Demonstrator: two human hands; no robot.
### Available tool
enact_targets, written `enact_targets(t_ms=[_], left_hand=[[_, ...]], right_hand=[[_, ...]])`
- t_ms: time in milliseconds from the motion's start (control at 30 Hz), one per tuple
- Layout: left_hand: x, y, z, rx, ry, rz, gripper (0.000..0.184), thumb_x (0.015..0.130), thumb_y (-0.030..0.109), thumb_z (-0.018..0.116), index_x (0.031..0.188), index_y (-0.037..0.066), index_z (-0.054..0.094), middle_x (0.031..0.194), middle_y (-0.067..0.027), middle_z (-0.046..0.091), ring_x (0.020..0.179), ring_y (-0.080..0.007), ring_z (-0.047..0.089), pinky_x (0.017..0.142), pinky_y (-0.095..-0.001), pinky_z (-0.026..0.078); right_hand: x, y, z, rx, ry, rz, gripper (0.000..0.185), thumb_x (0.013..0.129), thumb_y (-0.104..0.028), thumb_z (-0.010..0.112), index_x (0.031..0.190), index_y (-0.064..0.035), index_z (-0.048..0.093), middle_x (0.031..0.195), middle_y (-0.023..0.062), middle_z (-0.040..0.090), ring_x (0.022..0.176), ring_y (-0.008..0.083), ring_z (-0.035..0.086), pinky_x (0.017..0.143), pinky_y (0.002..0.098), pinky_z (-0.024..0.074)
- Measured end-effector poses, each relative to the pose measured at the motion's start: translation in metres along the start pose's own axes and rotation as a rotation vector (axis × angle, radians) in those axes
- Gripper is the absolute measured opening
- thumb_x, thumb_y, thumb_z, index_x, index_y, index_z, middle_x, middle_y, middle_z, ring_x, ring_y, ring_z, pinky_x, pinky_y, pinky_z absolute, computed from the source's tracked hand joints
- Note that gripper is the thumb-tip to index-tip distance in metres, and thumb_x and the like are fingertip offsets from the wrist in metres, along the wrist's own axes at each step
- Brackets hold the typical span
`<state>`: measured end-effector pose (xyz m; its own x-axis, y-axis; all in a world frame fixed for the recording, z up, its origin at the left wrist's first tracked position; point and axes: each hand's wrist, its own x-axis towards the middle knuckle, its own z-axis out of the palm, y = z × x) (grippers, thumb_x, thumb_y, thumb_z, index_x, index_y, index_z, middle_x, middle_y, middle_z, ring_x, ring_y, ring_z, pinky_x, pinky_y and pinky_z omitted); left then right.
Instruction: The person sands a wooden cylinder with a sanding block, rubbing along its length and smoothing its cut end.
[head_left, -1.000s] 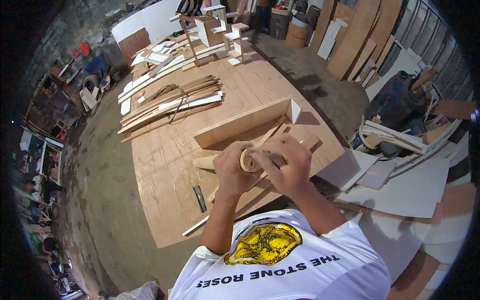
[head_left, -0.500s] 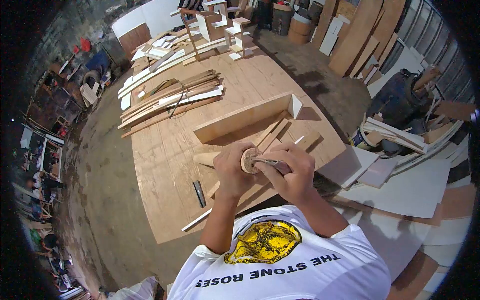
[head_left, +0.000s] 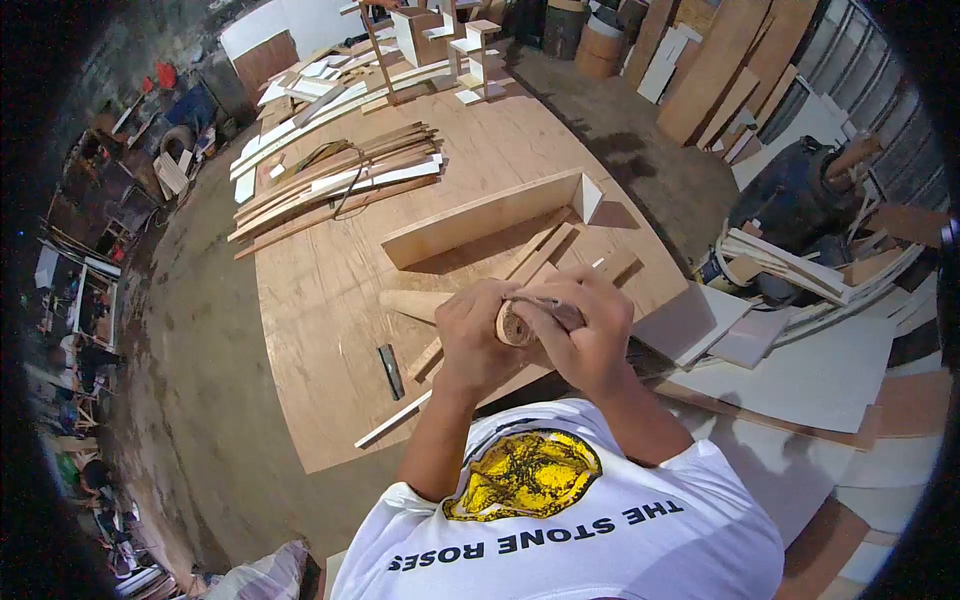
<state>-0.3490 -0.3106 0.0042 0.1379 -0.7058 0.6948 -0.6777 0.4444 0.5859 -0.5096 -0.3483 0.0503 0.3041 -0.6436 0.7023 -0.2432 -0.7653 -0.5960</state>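
Observation:
My left hand point(head_left: 474, 335) is closed around a round wooden piece point(head_left: 515, 328), its circular end turned up towards me with dark marks near the centre. Pinched in my right hand point(head_left: 590, 330) is a thin grey-brown piece point(head_left: 562, 312), its tip at the upper rim of that round end; its exact kind is hard to make out. To the left of my left hand, a tapered wooden leg point(head_left: 408, 303) lies on the plywood table point(head_left: 330, 350), partly hidden by the hand. A black and silver hand tool point(head_left: 390, 372) rests nearby.
An L-shaped board assembly point(head_left: 490, 218) stands beyond my hands, with wooden strips point(head_left: 545, 250) beside it. Farther off lie a bundle of wood strips point(head_left: 340, 185) and small white-and-wood frames point(head_left: 475, 60). White panels point(head_left: 790, 375) lean at the right.
The thin piece in my right hand has shifted from the middle of the round end to its upper rim. The round wooden piece has tilted slightly. My view has moved a little.

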Motion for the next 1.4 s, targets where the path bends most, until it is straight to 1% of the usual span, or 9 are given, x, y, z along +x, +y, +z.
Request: enact_targets(t_ms=[167, 400, 500, 700, 800, 900, 1000, 1200, 1400], left_hand=[[0.001, -0.011, 0.003, -0.011, 0.015, -0.005, 0.052, 0.057, 0.022, 0.096, 0.101, 0.011, 0.070, 0.090, -0.0090, 0.072, 0.081, -0.0314, 0.073, 0.072, -0.0413, 0.057], [-0.007, -0.002, 0.014, 0.062, -0.078, 0.015, 0.047, 0.058, 0.019, 0.093, 0.099, 0.010, 0.070, 0.092, -0.0105, 0.073, 0.083, -0.0326, 0.074, 0.073, -0.0412, 0.057], [-0.002, -0.003, 0.015, 0.002, -0.030, 0.068, 0.047, 0.059, 0.018, 0.093, 0.100, 0.010, 0.070, 0.092, -0.0103, 0.073, 0.083, -0.0328, 0.073, 0.072, -0.0422, 0.057], [0.004, 0.000, 0.013, -0.006, -0.075, 0.057, 0.055, 0.055, 0.020, 0.097, 0.101, 0.011, 0.069, 0.092, -0.0098, 0.073, 0.084, -0.0330, 0.074, 0.072, -0.0420, 0.057], [0.008, 0.002, 0.010, -0.026, -0.077, 0.026, 0.059, 0.053, 0.023, 0.099, 0.102, 0.011, 0.069, 0.092, -0.0097, 0.073, 0.084, -0.0325, 0.074, 0.073, -0.0421, 0.056], [0.005, -0.001, 0.009, 0.042, -0.134, 0.047, 0.059, 0.053, 0.024, 0.099, 0.103, 0.012, 0.070, 0.092, -0.0092, 0.073, 0.084, -0.0316, 0.074, 0.073, -0.0417, 0.056], [0.010, -0.003, 0.015, 0.017, -0.072, 0.062, 0.057, 0.054, 0.024, 0.099, 0.102, 0.012, 0.070, 0.092, -0.0090, 0.073, 0.083, -0.0314, 0.074, 0.072, -0.0414, 0.056], [0.005, -0.004, 0.017, 0.011, -0.096, 0.085, 0.053, 0.056, 0.022, 0.097, 0.101, 0.012, 0.070, 0.093, -0.0086, 0.074, 0.083, -0.0303, 0.074, 0.074, -0.0409, 0.057], [0.009, -0.002, 0.012, -0.011, -0.098, 0.055, 0.053, 0.055, 0.020, 0.096, 0.100, 0.012, 0.070, 0.094, -0.0082, 0.074, 0.083, -0.0297, 0.074, 0.072, -0.0400, 0.058]], right_hand=[[-0.001, -0.007, -0.004, -0.010, -0.038, -0.036, 0.018, 0.081, -0.009, 0.090, 0.097, -0.0065, 0.083, 0.091, 0.0110, 0.075, 0.078, 0.0243, 0.074, 0.067, 0.0351, 0.0573], [0.004, 0.005, -0.003, -0.039, 0.034, 0.016, 0.017, 0.081, -0.010, 0.089, 0.097, -0.0098, 0.084, 0.088, 0.0095, 0.076, 0.077, 0.0253, 0.074, 0.067, 0.0359, 0.0580], [-0.001, 0.003, -0.007, -0.066, 0.000, -0.022, 0.017, 0.082, -0.011, 0.089, 0.098, -0.0095, 0.083, 0.089, 0.0093, 0.076, 0.077, 0.0245, 0.074, 0.065, 0.0353, 0.0576], [-0.001, -0.001, -0.013, -0.082, -0.028, -0.030, 0.019, 0.082, -0.013, 0.091, 0.099, -0.0101, 0.083, 0.091, 0.0096, 0.074, 0.074, 0.0217, 0.072, 0.061, 0.0330, 0.0553], [-0.001, 0.002, -0.005, -0.080, 0.018, -0.021, 0.016, 0.086, -0.018, 0.088, 0.100, -0.0148, 0.081, 0.091, 0.0066, 0.073, 0.078, 0.0232, 0.074, 0.065, 0.0368, 0.0586], [-0.001, -0.002, -0.003, -0.092, 0.048, 0.073, 0.016, 0.086, -0.017, 0.088, 0.100, -0.0139, 0.081, 0.092, 0.0066, 0.073, 0.077, 0.0232, 0.074, 0.065, 0.0371, 0.0585], [-0.004, 0.001, -0.009, -0.118, 0.027, 0.044, 0.016, 0.082, -0.011, 0.090, 0.097, -0.0106, 0.083, 0.090, 0.0092, 0.074, 0.075, 0.0225, 0.073, 0.065, 0.0349, 0.0567], [0.002, 0.009, -0.017, -0.124, -0.021, -0.022, 0.016, 0.082, -0.010, 0.090, 0.096, -0.0110, 0.083, 0.089, 0.0096, 0.075, 0.076, 0.0239, 0.073, 0.066, 0.0358, 0.0576], [-0.011, 0.006, -0.017, -0.072, -0.057, -0.030, 0.022, 0.084, -0.013, 0.088, 0.104, -0.0151, 0.082, 0.093, 0.0073, 0.074, 0.076, 0.0247, 0.075, 0.062, 0.0365, 0.0600]])
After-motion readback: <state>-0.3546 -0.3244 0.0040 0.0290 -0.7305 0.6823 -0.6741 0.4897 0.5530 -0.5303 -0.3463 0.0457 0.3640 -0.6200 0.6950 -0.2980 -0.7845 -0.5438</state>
